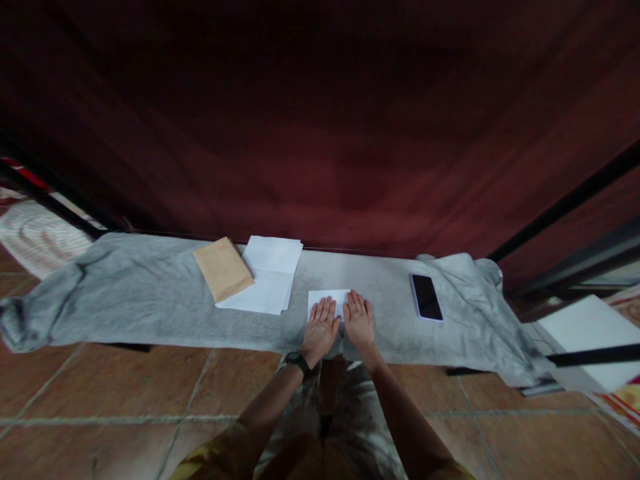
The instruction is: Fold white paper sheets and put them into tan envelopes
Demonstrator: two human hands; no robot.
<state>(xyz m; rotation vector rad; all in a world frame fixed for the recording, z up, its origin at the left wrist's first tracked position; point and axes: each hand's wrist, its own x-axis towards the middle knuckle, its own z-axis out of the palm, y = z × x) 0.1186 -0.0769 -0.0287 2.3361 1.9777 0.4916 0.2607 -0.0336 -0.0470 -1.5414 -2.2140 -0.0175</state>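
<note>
A small white sheet of paper (326,294), apparently folded, lies on the grey cloth in front of me. My left hand (321,325) rests palm down on its left part, fingers stretched out. Flat beside it, my right hand (359,319) covers the paper's right end with its fingers extended. Both hands hide the paper's near edge. To the left are larger white sheets (270,280) with a crease across them. A stack of brown envelopes (223,268) overlaps their left side.
Grey cloth (150,293) covers a long narrow surface. A phone (427,297) with a dark screen lies on the right. Behind stands a dark red panel (320,167), with black bars at both sides. A white board-like object (593,337) is at the far right, above the tiled floor (150,387).
</note>
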